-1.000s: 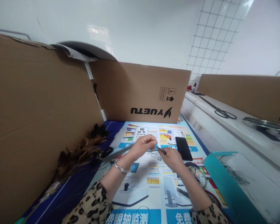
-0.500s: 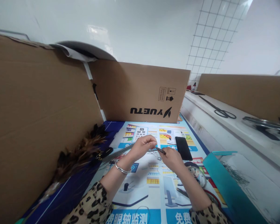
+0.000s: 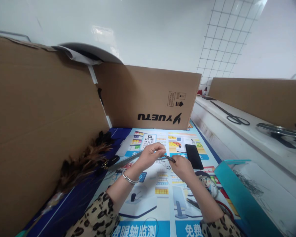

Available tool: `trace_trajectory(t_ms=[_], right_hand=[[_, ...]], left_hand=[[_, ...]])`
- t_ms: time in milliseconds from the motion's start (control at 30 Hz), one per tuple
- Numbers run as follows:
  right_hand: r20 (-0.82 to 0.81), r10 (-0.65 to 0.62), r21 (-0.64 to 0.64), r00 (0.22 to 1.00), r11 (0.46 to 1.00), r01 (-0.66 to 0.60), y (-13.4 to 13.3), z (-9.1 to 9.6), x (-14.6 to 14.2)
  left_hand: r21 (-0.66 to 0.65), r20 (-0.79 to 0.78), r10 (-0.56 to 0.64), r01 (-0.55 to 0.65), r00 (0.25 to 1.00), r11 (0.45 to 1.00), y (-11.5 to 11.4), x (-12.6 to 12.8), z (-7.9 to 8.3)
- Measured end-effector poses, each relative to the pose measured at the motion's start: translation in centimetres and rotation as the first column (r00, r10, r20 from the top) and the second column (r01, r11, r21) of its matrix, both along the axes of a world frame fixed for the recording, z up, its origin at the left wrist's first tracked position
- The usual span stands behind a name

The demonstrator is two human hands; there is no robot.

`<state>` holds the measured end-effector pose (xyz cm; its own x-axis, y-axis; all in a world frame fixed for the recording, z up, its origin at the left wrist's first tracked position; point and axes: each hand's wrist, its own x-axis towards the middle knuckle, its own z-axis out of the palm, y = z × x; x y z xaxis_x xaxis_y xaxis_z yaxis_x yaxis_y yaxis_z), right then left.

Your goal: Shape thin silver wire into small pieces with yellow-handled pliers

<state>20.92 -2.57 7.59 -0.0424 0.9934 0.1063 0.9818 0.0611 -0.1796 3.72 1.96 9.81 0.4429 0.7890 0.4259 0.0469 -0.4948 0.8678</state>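
Note:
My left hand (image 3: pixel 150 155) is raised above the printed poster (image 3: pixel 160 187), its fingers pinched together on a small thin piece I cannot make out. My right hand (image 3: pixel 181 166) is closed around a slim dark metal tool (image 3: pixel 169 159) whose tip points at the left fingertips. The two hands almost touch. Thin wire pieces (image 3: pixel 165 164) lie on the poster just below them. A silver bangle sits on my left wrist.
A black phone (image 3: pixel 194 156) lies on the poster right of my hands. A feather duster (image 3: pixel 85 161) rests at the left. Cardboard walls (image 3: pixel 39 115) stand at left and back. A teal tray (image 3: pixel 239 194) holds wire bits. Scissors (image 3: pixel 230 116) lie on the white ledge.

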Motion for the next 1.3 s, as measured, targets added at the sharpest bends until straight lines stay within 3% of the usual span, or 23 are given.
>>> trace_trajectory(t_ms=[200,500,867,1300], right_hand=[[-0.008,-0.05,0.053,0.999,0.997,0.05,-0.1,1.5,1.0],[0.138,-0.101,0.089,0.985,0.992,0.089,-1.4,4.1,1.5],[0.205,-0.182,0.169,0.962,0.974,0.149,-1.7,3.8,0.6],[0.197,-0.18,0.149,0.964,0.977,0.152,-1.6,3.7,0.3]], left_hand=[[-0.016,0.045,-0.008,0.008,0.999,1.0,-0.1,0.0,0.2],[0.047,0.047,0.051,-0.054,0.998,0.997,-0.5,0.3,0.3],[0.178,0.018,0.203,-0.203,0.979,0.963,-1.1,0.4,0.4],[0.212,0.008,0.219,-0.215,0.976,0.953,-1.4,0.8,0.2]])
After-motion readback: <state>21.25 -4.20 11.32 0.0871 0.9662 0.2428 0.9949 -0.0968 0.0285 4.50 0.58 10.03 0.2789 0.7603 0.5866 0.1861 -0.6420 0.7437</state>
